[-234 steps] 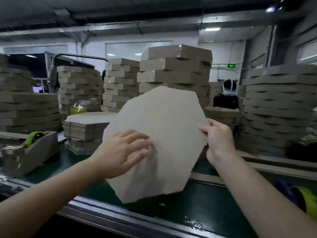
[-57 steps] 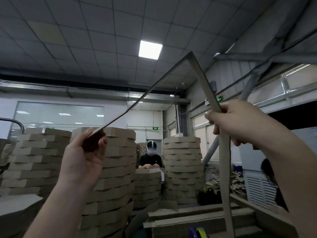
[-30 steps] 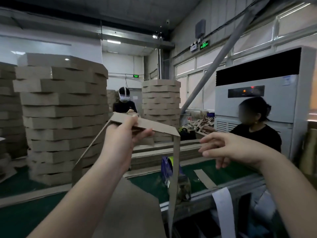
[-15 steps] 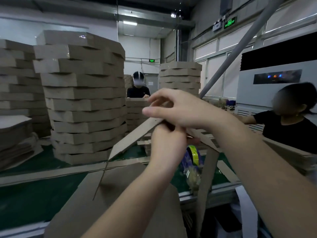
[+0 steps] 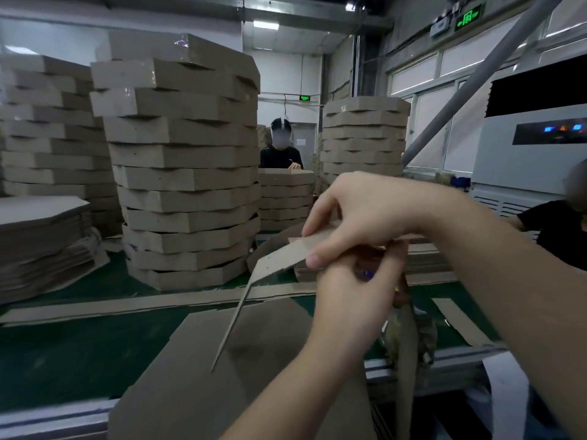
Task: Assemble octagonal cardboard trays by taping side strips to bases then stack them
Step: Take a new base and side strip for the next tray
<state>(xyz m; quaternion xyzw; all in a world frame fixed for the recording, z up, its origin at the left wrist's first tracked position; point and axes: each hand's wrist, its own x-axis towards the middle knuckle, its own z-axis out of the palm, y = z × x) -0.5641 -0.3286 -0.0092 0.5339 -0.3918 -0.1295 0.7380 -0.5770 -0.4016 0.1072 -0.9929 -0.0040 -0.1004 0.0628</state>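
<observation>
Right fingers (image 5: pixel 322 211) pinch creased, grey-brown side strip (image 5: pixel 279 258).

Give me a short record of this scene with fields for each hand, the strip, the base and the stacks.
right hand: pinches the side strip from above
left hand: grips the side strip beneath the right hand
side strip: folded, held above the base, one end angling down toward it
base: flat on the green table
stacks: finished trays piled on the table's far side

Now right hand (image 5: pixel 365 217) on side strip (image 5: pixel 279 258)
</observation>
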